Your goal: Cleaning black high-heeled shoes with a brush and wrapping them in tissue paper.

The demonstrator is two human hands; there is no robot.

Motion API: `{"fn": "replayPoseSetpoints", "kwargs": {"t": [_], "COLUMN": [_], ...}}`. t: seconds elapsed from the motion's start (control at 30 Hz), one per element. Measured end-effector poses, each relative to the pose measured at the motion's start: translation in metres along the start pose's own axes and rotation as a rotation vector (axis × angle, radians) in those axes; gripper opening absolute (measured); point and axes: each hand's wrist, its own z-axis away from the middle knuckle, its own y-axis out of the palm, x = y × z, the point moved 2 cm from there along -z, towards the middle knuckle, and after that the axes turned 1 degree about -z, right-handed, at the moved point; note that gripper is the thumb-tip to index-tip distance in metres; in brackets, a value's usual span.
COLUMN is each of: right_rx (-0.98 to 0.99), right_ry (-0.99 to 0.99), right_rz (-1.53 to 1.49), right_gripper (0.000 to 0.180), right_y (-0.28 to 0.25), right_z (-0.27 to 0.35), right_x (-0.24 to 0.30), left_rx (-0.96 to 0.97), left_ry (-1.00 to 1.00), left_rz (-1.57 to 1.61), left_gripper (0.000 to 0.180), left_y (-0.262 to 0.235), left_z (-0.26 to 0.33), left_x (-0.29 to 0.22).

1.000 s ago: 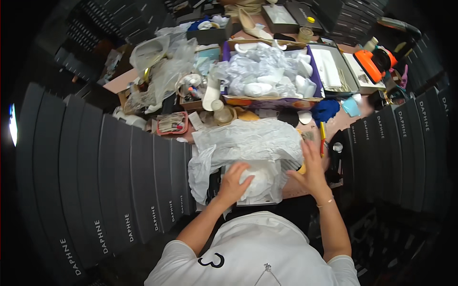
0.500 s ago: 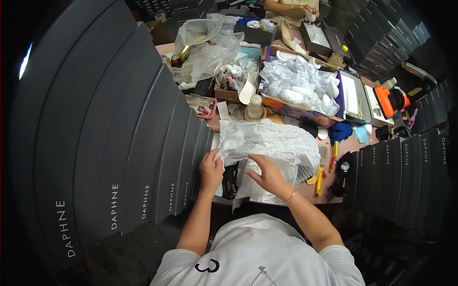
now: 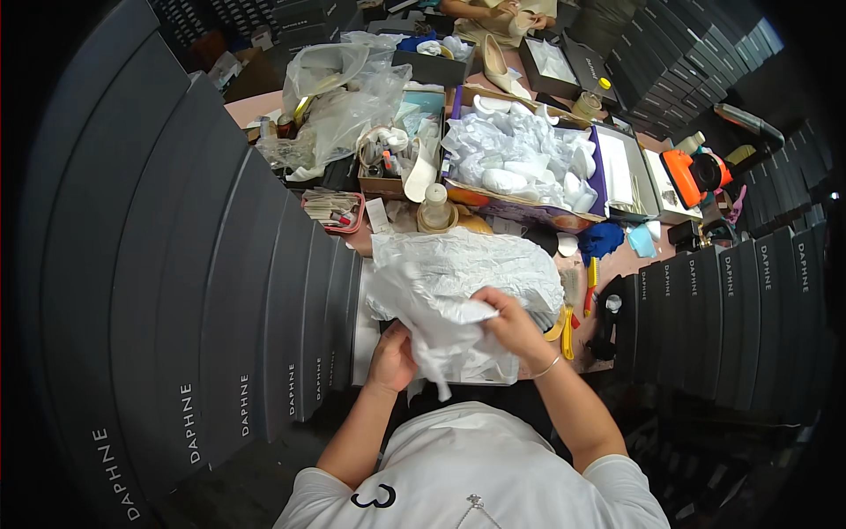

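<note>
A crumpled white sheet of tissue paper [image 3: 441, 319] is lifted in front of me, blurred by motion. My right hand [image 3: 514, 328] pinches its right end between thumb and fingers. Lower down, my left hand [image 3: 393, 360] is curled at the sheet's left side, its fingertips partly hidden by the paper. Behind it, a wider wrinkled sheet of white paper [image 3: 493, 257] lies spread on the table. Beneath the lifted sheet is an open shoebox with a pale rim [image 3: 361, 348], its contents covered by paper.
Tall stacks of dark shoeboxes [image 3: 167, 291] wall in my left, more boxes [image 3: 705, 317] my right. Beyond the paper stand a glue jar [image 3: 435, 210] and a carton of white stuffing [image 3: 520, 154]. Brushes [image 3: 591, 284] lie right. Across the table, a co-worker's hands [image 3: 520, 13] handle something pale.
My right hand has gone from hovering with spread fingers to pinching the tissue paper and lifting it. My left hand has lowered. The black sandal seen between my hands is now covered.
</note>
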Motion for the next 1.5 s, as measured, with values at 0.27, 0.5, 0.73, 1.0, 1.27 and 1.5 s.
{"fn": "replayPoseSetpoints", "kwargs": {"t": [0.27,0.5,0.73,1.0,1.27,1.5], "right_rx": [-0.260,0.025,0.373,0.314,0.354,0.135], "right_ry": [-0.301,-0.152,-0.164,0.048,-0.222,-0.098], "right_rz": [1.139,1.018,0.289,-0.438,-0.031,0.586], "right_gripper": [0.044,0.039,0.046,0.045,0.027,0.015], "right_y": [-0.095,-0.076,-0.034,-0.029,-0.061,-0.100], "right_z": [-0.119,-0.103,0.027,0.082,0.105,0.114], "right_x": [-0.039,0.000,0.099,0.066,0.088,0.075], "left_rx": [0.080,-0.026,0.100,0.633,0.512,0.537], "left_ry": [-0.289,-0.222,-0.322,-0.378,-0.473,0.320], "left_rz": [-0.188,-0.184,0.060,0.113,-0.318,-0.859], "left_gripper": [0.036,0.050,0.057,0.063,0.054,0.016], "left_y": [0.022,0.029,0.018,0.032,0.031,0.126], "left_z": [0.006,0.009,-0.023,-0.016,0.010,0.019], "left_x": [0.054,0.079,0.074,0.030,0.055,-0.053]}}
